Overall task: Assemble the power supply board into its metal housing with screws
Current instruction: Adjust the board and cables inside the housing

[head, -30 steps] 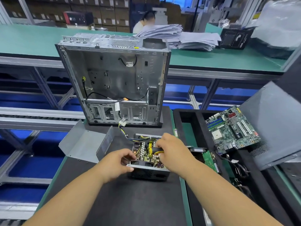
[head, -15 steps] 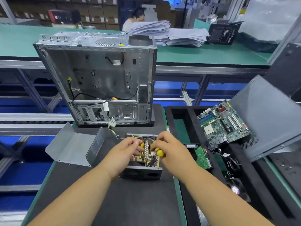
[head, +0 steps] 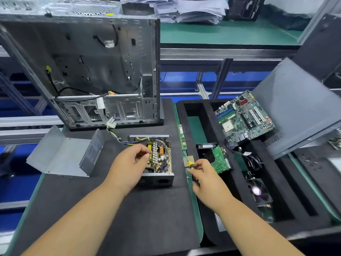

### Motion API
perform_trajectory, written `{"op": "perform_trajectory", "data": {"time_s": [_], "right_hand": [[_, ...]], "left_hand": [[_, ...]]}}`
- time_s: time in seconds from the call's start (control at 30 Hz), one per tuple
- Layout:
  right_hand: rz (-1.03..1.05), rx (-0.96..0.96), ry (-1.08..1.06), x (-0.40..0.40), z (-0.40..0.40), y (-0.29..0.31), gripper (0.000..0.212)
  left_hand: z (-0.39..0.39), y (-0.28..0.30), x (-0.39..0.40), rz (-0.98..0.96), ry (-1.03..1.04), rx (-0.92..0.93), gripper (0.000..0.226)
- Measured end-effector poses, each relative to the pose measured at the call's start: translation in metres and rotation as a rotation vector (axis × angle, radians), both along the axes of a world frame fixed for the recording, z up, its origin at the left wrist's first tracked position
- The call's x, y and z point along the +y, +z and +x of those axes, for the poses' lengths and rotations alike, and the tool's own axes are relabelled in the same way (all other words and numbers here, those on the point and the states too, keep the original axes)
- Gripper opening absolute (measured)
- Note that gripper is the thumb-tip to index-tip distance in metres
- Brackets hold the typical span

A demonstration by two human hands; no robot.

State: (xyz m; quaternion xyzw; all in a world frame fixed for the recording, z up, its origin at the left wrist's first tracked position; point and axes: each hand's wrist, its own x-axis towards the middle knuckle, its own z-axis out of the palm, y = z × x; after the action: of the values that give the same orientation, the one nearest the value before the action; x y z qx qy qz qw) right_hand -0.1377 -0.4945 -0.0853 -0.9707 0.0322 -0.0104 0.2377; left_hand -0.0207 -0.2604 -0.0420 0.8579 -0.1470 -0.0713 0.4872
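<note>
You are standing at an electronics assembly line: green-topped workbenches (head: 230, 34) on metal frames, an open computer case (head: 83, 61), a motherboard (head: 243, 119) in a foam tray (head: 208, 115), stacked paperwork (head: 193, 10).

Left hand (head: 129, 163): fingers curled over power supply board (head: 158, 156) in metal housing (head: 156, 179).
Right hand (head: 206, 180): grips screwdriver (head: 191, 166), right of housing.
Housing cover (head: 60, 156): left of left hand.
Computer case (head: 88, 67): beyond both hands.

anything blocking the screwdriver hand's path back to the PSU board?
Nothing visible. The right hand grips the screwdriver just right of the metal housing; only bare mat lies between. The left hand hovers over the board's left side.
</note>
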Motion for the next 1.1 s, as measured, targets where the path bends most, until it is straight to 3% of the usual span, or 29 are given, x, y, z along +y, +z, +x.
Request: {"op": "perform_trajectory", "data": {"time_s": [0.33,0.63,0.97,1.1], "right_hand": [[-0.017,0.091,0.021,0.001,-0.001,-0.015,0.050],[-0.015,-0.071,0.006,0.008,0.030,0.003,0.028],[0.017,-0.027,0.045,0.020,0.059,0.005,0.023],[0.107,0.048,0.001,0.023,0.062,0.001,0.007]], "left_hand": [[-0.002,-0.003,0.002,0.067,0.012,-0.035,0.021],[0.003,0.000,-0.001,0.168,-0.041,-0.091,0.019],[0.010,0.009,-0.006,0.255,-0.168,-0.208,0.017],[0.016,0.005,-0.012,0.346,-0.242,-0.220,0.018]]}}
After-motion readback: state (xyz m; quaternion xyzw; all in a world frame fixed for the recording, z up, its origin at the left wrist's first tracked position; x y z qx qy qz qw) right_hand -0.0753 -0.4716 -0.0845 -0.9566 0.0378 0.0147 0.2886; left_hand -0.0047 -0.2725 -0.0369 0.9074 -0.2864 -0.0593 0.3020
